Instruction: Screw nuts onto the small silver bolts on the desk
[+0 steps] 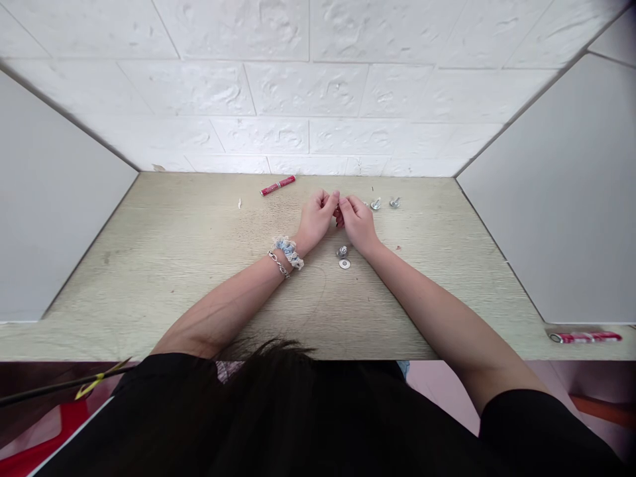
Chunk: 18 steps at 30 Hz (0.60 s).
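- I see my left hand (316, 217) and right hand (358, 224) meeting over the pale wood-grain table (278, 305), fingers curled in, thumbs close together.
- Dark red patch (338, 216) between the fingers: small object or nails, can't tell. Anything pinched there is too hidden to name.
- Nearest loose parts: round silvery metal piece with a pale stub (342, 252) and flat silvery ring-shaped disc (344, 264), just nearer my body than the fingers.
- Similar round silvery metal piece (375, 205) just right of the right fingers; another silvery metal piece (395, 203) farther right.
- Red printed tube (277, 185) left of and beyond the left fingers; small white scrap (239, 203) farther left.
- For good close handwork, I'd use fingertips only, light even pressure, one hand steadying while the other adjusts.
- I'd work low over the table, wrists off the loose parts; a small round piece could roll if bumped.
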Each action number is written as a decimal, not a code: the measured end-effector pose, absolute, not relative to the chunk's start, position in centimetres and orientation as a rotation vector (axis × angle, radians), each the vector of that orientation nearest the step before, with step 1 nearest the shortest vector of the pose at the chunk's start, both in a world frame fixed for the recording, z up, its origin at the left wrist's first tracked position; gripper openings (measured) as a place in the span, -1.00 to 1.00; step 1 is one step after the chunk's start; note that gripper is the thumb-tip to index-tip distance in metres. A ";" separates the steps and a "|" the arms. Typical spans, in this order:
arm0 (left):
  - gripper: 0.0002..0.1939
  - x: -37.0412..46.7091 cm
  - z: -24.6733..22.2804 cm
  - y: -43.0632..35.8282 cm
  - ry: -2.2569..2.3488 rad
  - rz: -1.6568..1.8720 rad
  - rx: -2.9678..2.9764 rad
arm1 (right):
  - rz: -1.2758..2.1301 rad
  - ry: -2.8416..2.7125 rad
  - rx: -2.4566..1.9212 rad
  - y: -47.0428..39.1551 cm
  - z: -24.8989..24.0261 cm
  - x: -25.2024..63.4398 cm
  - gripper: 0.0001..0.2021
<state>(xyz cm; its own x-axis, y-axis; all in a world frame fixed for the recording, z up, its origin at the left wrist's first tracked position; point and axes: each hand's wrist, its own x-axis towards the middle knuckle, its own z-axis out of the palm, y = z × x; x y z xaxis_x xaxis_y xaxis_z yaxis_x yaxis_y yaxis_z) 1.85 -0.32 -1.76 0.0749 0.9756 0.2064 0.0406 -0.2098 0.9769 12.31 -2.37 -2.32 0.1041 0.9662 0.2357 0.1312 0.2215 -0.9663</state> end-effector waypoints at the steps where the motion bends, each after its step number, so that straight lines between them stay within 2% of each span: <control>1: -0.61 1.9 -1.7 -0.3 1.083 1.280 1.428 | 0.892 -1.304 -1.174 -2.4 -2.3 12.3 -0.63; 18: -0.61 1.8 -1.3 -0.5 1.071 1.265 1.410 | 0.875 -1.313 -1.193 -2.4 -2.4 12.4 -0.57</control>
<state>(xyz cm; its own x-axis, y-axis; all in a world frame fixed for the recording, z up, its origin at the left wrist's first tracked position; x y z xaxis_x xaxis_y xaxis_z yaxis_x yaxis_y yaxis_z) 1.84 -0.45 -1.25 0.0898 0.9783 0.1865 0.0220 -0.1892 0.9817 12.42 -2.35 -2.44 0.1114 0.9650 0.2375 0.1528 0.2195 -0.9636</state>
